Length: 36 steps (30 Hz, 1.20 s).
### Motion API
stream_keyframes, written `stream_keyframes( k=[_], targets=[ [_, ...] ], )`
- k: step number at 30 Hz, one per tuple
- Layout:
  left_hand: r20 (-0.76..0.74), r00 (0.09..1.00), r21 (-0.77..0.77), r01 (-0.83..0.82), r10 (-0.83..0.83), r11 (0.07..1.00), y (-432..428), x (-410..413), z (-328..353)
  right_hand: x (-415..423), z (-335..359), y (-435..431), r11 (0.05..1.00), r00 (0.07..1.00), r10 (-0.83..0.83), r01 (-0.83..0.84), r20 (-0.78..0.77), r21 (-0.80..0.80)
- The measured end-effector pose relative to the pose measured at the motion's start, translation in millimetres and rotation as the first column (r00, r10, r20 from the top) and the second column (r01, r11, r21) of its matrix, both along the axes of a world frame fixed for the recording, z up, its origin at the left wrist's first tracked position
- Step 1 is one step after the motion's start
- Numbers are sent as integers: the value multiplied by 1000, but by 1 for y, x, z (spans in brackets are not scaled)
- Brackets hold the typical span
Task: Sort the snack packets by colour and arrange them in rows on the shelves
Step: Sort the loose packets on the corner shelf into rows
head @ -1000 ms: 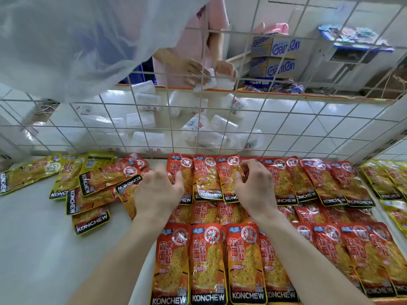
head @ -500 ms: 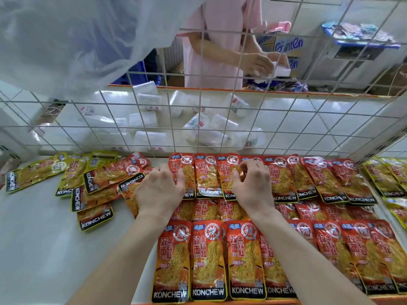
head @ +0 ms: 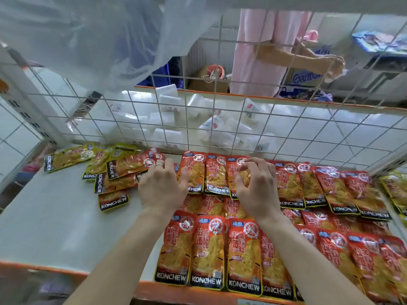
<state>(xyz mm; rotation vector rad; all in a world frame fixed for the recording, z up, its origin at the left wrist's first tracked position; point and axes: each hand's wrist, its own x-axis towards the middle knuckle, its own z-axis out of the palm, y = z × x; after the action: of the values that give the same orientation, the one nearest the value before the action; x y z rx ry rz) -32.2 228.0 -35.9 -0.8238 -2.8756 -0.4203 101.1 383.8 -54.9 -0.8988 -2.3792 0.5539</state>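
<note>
One left hand (head: pixel 163 190); one right hand (head: pixel 258 190); three rows of red packets (head: pixel 207 252); one ring (head: pixel 159 165)

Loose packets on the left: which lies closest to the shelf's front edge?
The lone packet below the pile, KONCHEW band level and readable; the rest lie farther back.

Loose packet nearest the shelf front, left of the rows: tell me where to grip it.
Pinch its black KONCHEW end, coming from the front: the packet lies flat with that end free on bare shelf, while its far end meets the heap.

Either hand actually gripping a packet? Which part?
Cannot tell. Left hand lies against the back row's end packet; right hand curls over the third packet, contact unclear.
</note>
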Motion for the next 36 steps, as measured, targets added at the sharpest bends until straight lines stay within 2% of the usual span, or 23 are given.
stream_keyframes(
  k=[9,19,25,34,36],
  targets=[
    [-44,990,-20,-134,133,991,-40,44,2,15,12,-22,962,962,271,-272,-33,-17],
    [-87,955,-17,-286,284,958,-115,94,8,10,27,-69,822,822,568,-566,30,-62],
    [-80,955,26,-286,287,958,-144,87,6,-4,37,-100,776,774,631,-628,57,-59],
    [-26,986,29,-166,166,986,-185,19,-15,-57,32,-146,820,800,572,-564,180,-98],
    [-19,992,29,-126,127,992,-195,0,-17,-74,28,-157,832,795,553,-540,248,-125]
  ],
)
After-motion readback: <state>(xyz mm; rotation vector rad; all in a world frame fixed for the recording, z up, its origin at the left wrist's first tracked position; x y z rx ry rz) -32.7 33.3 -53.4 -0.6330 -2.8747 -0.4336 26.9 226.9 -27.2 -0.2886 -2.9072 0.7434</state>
